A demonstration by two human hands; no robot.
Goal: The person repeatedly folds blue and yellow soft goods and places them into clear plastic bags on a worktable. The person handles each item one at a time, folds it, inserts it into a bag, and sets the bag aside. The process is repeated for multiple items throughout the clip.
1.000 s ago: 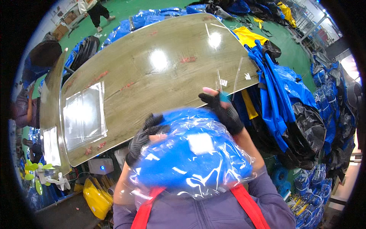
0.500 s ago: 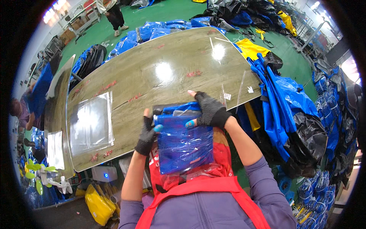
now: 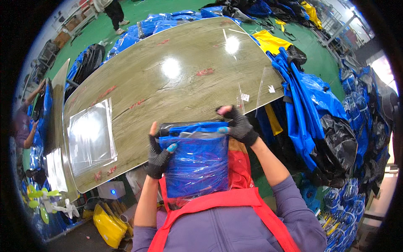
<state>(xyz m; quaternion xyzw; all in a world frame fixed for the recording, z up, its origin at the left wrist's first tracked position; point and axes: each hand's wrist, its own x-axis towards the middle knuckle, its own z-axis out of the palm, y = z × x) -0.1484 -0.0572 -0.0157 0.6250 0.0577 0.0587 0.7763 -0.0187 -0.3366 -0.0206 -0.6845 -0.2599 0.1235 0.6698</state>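
Note:
A folded blue sheet-like item in a clear plastic bag (image 3: 197,166) is held in front of my red apron, at the table's near edge. Folded blue and black layers show at its upper end. My left hand (image 3: 160,157), in a black-and-grey fingerless glove, grips its left edge, the blue-tipped thumb on the front face. At the upper right corner is my right hand (image 3: 241,128), gloved the same way. Its thumb presses on the package's edge and its index finger is bent above; the other fingers are partly hidden.
Clear plastic bags (image 3: 90,134) lie stacked on the left of the wood-patterned table (image 3: 142,92). Blue and black material (image 3: 306,113) hangs at the table's right. Below left are a small green fan (image 3: 44,197) and yellow bundles (image 3: 108,224). Another person (image 3: 25,122) handles blue material at far left.
My right hand has shifted from the package's front face out to its upper right corner. The package sits straighter, and my left hand stays on its left edge. The whole view has shifted slightly.

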